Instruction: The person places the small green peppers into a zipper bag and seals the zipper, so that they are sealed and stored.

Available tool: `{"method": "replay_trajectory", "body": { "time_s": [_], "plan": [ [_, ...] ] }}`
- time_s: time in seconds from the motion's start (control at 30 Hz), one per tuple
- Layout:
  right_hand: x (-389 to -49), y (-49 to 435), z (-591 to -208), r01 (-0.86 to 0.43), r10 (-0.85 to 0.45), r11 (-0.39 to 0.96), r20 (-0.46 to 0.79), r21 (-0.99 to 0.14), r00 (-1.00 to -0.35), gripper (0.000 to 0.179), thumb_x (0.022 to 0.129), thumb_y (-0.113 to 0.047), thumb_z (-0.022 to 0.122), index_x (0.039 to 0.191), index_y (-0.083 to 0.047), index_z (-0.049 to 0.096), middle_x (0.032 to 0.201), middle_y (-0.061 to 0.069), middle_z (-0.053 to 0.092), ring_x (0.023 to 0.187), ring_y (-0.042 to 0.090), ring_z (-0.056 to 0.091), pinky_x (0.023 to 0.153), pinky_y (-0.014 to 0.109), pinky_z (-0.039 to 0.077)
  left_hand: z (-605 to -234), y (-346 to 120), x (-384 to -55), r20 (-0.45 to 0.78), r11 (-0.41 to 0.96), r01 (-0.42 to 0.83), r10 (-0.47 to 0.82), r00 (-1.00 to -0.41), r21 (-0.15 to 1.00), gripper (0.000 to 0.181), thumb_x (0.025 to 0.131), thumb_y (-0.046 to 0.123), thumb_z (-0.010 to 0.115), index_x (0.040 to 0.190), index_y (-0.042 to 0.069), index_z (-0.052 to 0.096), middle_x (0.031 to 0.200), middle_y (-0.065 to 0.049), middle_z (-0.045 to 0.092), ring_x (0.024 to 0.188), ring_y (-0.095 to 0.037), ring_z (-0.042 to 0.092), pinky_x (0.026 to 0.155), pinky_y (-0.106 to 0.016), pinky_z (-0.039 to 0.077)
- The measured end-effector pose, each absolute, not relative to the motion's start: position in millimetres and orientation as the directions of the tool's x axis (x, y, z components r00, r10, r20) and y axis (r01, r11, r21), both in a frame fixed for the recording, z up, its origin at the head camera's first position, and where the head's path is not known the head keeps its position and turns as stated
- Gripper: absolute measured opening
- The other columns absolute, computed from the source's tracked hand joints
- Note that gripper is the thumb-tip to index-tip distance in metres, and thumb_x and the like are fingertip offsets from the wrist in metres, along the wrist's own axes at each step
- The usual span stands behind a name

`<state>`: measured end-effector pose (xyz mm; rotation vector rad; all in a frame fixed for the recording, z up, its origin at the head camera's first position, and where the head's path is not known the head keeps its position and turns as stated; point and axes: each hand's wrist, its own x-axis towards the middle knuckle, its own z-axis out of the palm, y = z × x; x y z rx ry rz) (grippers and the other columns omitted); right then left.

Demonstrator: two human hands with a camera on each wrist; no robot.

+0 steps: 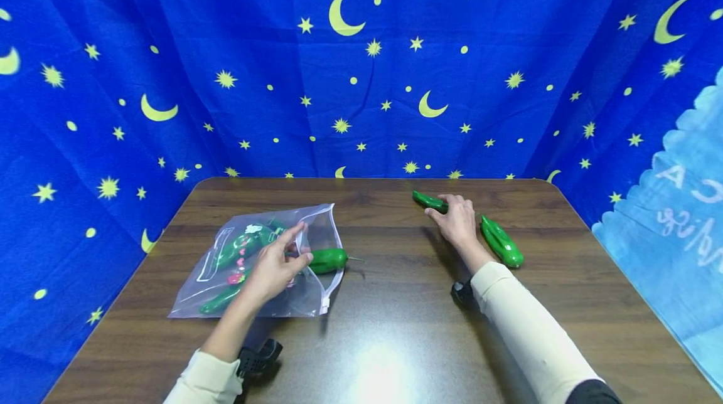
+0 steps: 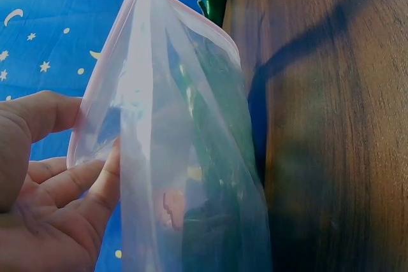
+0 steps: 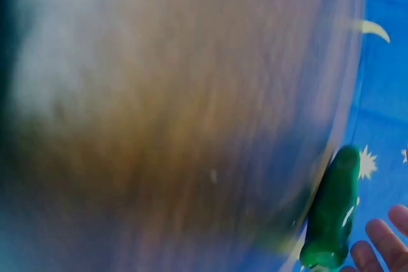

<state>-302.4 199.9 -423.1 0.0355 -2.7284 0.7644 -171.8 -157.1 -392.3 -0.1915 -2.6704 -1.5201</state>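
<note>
1. The far green pepper [image 1: 429, 200] lies near the back edge of the surface [image 1: 390, 322]; the right hand [image 1: 459, 222] reaches over it, fingers loosely spread, not closed round it.
2. The near green pepper [image 1: 501, 244] lies just right of that hand.
3. The left hand [image 1: 277, 269] pinches the lip of the zip bag [image 1: 282, 305], which holds peppers; the stemmed pepper [image 1: 329, 260] sits in its mouth, stem jutting out.
4. The step appears to be picking up a pepper for bagging; next calls for closing fingers round it and lifting.
</note>
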Motion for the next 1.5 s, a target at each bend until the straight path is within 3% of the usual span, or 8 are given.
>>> {"method": "replay_trajectory", "body": {
  "time_s": [0.2, 0.63, 0.93, 1.2, 1.5],
  "plan": [
    [-309, 211, -422, -0.034, 0.101, 0.869, 0.243, -0.493, -0.965, 0.056, 0.084, -0.038, 0.067, 0.128, -0.004, 0.056, 0.126, 0.024, 0.055, 0.113, 0.042, 0.045, 0.099, 0.054, 0.036, -393, -155, -172, 0.113, 0.501, 0.139, 0.083, -0.990, 0.854, 0.064, 0.085, 0.009, 0.066, 0.144, 0.014, 0.039, 0.100, -0.019, 0.069, 0.048, -0.015, 0.053, 0.040, -0.026, 0.049],
    [-315, 230, -423, -0.002, 0.084, 0.901, 0.179, -0.434, -0.980, 0.057, 0.085, -0.037, 0.065, 0.130, -0.004, 0.053, 0.130, 0.023, 0.052, 0.116, 0.041, 0.043, 0.095, 0.053, 0.036, -391, -153, -173, 0.099, 0.494, 0.131, 0.090, -0.991, 0.860, 0.064, 0.086, 0.009, 0.065, 0.144, 0.016, 0.039, 0.101, -0.018, 0.069, 0.051, -0.013, 0.054, 0.041, -0.026, 0.049],
    [-314, 226, -422, -0.036, 0.015, 0.909, 0.119, -0.416, -0.993, 0.053, 0.088, -0.044, 0.061, 0.126, -0.007, 0.058, 0.129, 0.022, 0.051, 0.116, 0.041, 0.041, 0.093, 0.054, 0.035, -392, -154, -173, 0.110, 0.507, 0.137, 0.083, -0.990, 0.851, 0.064, 0.086, 0.009, 0.065, 0.144, 0.015, 0.039, 0.099, -0.018, 0.068, 0.049, -0.010, 0.052, 0.041, -0.025, 0.049],
    [-305, 230, -430, -0.094, -0.048, 0.896, 0.116, -0.434, -0.992, 0.053, 0.088, -0.047, 0.059, 0.122, -0.006, 0.061, 0.127, 0.022, 0.056, 0.120, 0.043, 0.043, 0.090, 0.054, 0.037, -392, -155, -171, 0.103, 0.493, 0.130, 0.082, -0.991, 0.860, 0.064, 0.085, 0.008, 0.065, 0.144, 0.014, 0.039, 0.100, -0.019, 0.069, 0.054, -0.020, 0.057, 0.041, -0.026, 0.050],
    [-289, 240, -429, -0.159, -0.119, 0.897, 0.121, -0.412, -0.985, 0.054, 0.085, -0.043, 0.065, 0.123, -0.006, 0.060, 0.127, 0.023, 0.056, 0.116, 0.043, 0.047, 0.088, 0.054, 0.038, -393, -156, -171, 0.106, 0.509, 0.132, 0.078, -0.991, 0.851, 0.064, 0.085, 0.009, 0.065, 0.144, 0.014, 0.039, 0.100, -0.018, 0.069, 0.050, -0.012, 0.053, 0.041, -0.025, 0.049]
  ]
}}
